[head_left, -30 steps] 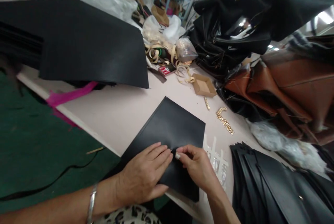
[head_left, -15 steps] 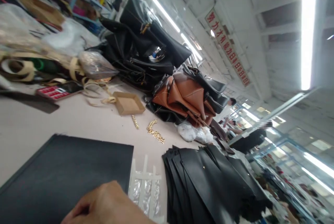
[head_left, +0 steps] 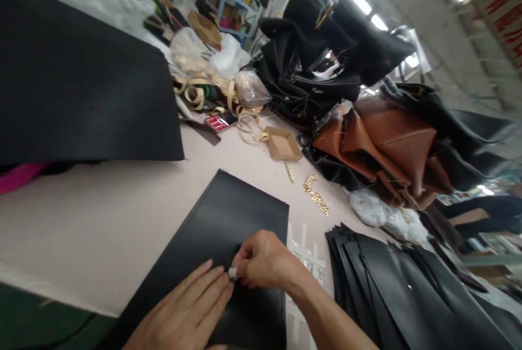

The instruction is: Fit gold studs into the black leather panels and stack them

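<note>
A flat black leather panel [head_left: 240,203] lies on the pale table beneath both my hands. My left hand [head_left: 191,304] rests flat on it with the fingers stretched out side by side. Close to those fingertips, my right hand [head_left: 261,260] is closed in a pinch on a small pale cylindrical piece [head_left: 232,273], pressed near the panel; its exact kind is too small to make out. Just right of the panel, white strips with clear plastic packets [head_left: 308,255] lie on the table, partly behind my right forearm.
A stack of black leather pieces [head_left: 391,279] lies at the right. Farther back are gold chains [head_left: 316,195], a cardboard tray [head_left: 283,144], brown bags [head_left: 387,138] and black bags [head_left: 314,67]. Another large black panel [head_left: 89,83] sits at the left, with something pink [head_left: 22,176] under it.
My view has swung left and down. My left hand now shows, laid on the panel, and my right hand appears farther up the panel with the small pale piece visible.
</note>
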Tool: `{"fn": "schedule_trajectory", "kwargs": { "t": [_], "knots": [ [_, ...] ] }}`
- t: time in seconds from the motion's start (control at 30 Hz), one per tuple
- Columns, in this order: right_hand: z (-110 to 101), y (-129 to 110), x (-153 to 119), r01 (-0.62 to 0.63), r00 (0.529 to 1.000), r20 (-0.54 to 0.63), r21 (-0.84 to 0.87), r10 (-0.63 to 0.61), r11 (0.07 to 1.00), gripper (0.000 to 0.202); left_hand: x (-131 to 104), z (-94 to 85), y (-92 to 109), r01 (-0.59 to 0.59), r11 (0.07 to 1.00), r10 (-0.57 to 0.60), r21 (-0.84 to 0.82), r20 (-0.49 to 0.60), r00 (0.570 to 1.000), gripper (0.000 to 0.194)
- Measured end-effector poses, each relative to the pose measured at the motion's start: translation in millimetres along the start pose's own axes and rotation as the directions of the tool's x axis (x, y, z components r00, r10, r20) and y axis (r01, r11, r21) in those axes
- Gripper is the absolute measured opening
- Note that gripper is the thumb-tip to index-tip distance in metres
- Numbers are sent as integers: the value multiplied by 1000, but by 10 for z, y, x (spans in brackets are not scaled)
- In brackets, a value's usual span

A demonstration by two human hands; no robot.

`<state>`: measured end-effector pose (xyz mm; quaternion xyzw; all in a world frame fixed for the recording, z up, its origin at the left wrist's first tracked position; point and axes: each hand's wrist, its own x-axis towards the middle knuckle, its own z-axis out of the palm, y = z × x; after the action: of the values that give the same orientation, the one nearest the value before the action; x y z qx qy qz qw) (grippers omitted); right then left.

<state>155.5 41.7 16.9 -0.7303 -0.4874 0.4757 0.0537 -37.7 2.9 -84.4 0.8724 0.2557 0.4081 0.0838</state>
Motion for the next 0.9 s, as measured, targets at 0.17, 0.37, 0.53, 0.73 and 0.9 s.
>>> {"fn": "schedule_trajectory", "kwargs": {
  "t": [0.17,0.37,0.53,0.73,0.9],
  "knots": [
    [-4,-88,1,-136,989,57,23,134,991,15,179,-97,31,-3,1000,4,-12,80,997,50],
    [-77,-188,18,-135,985,101,-51,140,989,21,222,-149,47,-57,996,66,-62,147,987,43],
    [17,-102,-197,113,988,-75,-240,-134,964,10,286,-185,79,-119,993,120,-16,152,981,39],
    [184,123,-298,277,908,-229,-300,-351,913,16,216,-151,77,-97,995,101,-30,172,980,43],
    [144,169,-158,194,962,-163,-154,-218,969,11,169,-121,62,-63,997,71,-47,176,982,46]
  ]
}}
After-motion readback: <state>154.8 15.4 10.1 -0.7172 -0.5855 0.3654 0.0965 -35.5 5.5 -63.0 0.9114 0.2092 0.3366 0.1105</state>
